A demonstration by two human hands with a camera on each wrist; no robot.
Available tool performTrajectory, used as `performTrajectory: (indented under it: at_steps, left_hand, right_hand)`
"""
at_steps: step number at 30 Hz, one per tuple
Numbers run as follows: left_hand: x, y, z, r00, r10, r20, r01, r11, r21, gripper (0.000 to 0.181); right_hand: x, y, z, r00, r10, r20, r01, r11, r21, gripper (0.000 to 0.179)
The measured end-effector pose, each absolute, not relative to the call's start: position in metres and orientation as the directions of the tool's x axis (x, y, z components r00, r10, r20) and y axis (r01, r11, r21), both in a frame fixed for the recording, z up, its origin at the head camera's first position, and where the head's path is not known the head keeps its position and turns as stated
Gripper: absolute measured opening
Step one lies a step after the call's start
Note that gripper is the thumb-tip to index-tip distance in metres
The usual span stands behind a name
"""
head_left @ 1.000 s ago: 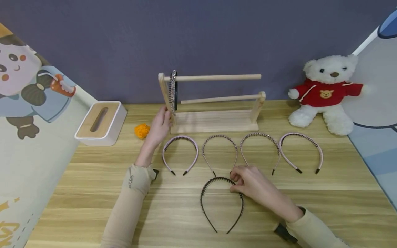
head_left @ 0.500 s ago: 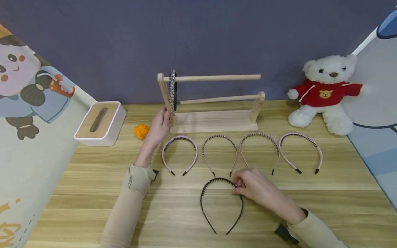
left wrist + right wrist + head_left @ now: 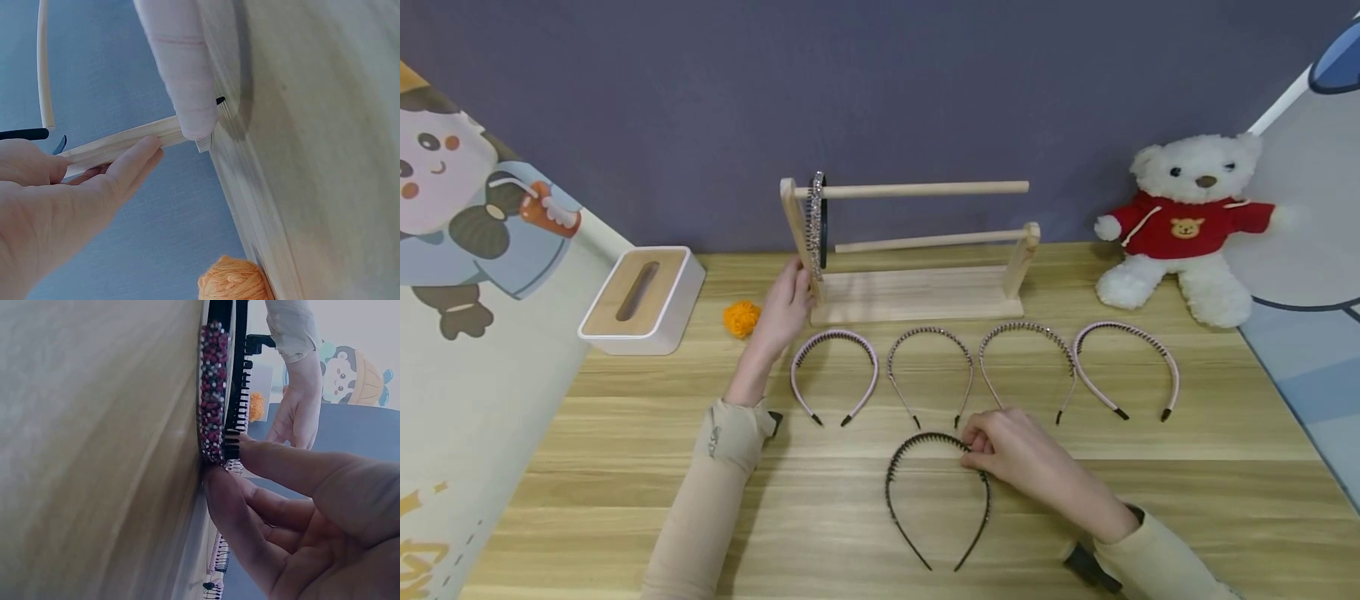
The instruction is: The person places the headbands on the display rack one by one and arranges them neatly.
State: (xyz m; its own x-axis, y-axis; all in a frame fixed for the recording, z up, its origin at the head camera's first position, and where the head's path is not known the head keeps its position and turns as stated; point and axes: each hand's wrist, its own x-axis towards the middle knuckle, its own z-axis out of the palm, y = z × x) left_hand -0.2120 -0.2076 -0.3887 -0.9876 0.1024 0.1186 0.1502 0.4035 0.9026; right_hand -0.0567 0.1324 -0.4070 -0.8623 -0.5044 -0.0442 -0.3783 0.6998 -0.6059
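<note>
My left hand [image 3: 786,304] holds the left upright of a wooden two-bar rack [image 3: 917,296]. In the left wrist view, my fingers [image 3: 125,165] lie along that upright. A glittery dark headband [image 3: 816,229] hangs at the upper bar's left end. My right hand [image 3: 1011,446] pinches the upper right of a black toothed headband [image 3: 889,487], its ends pointing toward me. Seen from the right wrist, red and silver stones [image 3: 214,394] cover this headband's outside, with thumb and finger at its edge. Behind it lie a lavender headband [image 3: 875,379] and a thin beaded one [image 3: 891,358].
Farther right are another beaded headband [image 3: 1026,326] and a pink one [image 3: 1175,375]. A white tissue box [image 3: 688,292] with a wooden lid and an orange yarn ball [image 3: 741,318] stand left. A white teddy bear [image 3: 1187,225] in red sits at the back right.
My right hand has shifted slightly toward me and to the right. The black headband has turned a little, its ends swinging right. My left hand stays on the rack.
</note>
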Motion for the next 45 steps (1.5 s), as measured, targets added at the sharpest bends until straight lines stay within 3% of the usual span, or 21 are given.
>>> performTrajectory:
  at_steps: [45]
  left_hand:
    - [-0.211,-0.208,-0.389,-0.986,0.107,0.126,0.160,0.414,0.896,0.045]
  right_hand:
    - [-0.054,0.137,-0.387,-0.860,-0.507,0.050,-0.404,0.620,-0.673,0.012]
